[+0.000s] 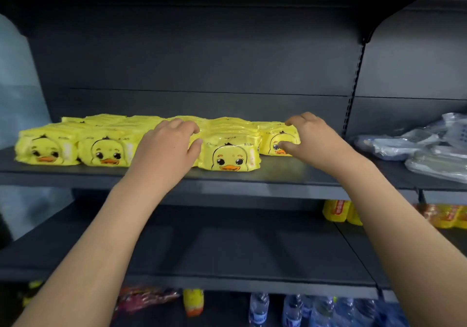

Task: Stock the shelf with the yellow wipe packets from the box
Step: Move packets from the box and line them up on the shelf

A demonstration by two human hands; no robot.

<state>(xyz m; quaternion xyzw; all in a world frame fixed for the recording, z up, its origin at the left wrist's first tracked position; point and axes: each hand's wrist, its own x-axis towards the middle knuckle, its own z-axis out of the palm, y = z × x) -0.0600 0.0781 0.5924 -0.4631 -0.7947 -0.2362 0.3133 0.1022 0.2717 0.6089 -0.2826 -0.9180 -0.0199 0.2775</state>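
Note:
Several yellow wipe packets [228,154] with a duck face stand in rows on the dark shelf [278,172], from its left end to past the middle. My left hand [168,149] lies over a stack in the middle of the row, fingers curled on its top and thumb against its right side. My right hand [309,137] grips the rightmost packet [275,140], fingers over its top edge and thumb on its duck face. No box is in view.
Clear plastic-wrapped packs [429,149] lie on the neighbouring shelf to the right. The lower shelf [227,263] holds yellow packs [338,210] at its back right. Water bottles [293,310] and snack bags stand on the level beneath.

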